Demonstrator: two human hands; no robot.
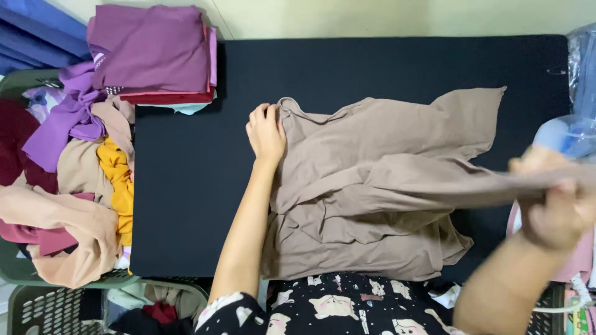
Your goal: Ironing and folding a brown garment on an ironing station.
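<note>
L hand on taupe garment's left edge

A garment lies spread on the counter, filling its right half from near the back edge to the front edge. The left hand rests on the garment's left upper corner; the right hand holds a stretched strip of it off the counter's right end (blurred there). A stack of folded clothes sits on the back left corner of the counter. Left of the counter stands a basket heaped with loose clothes, and a second basket is in front of it. A plastic bag lies at the right edge.
</note>
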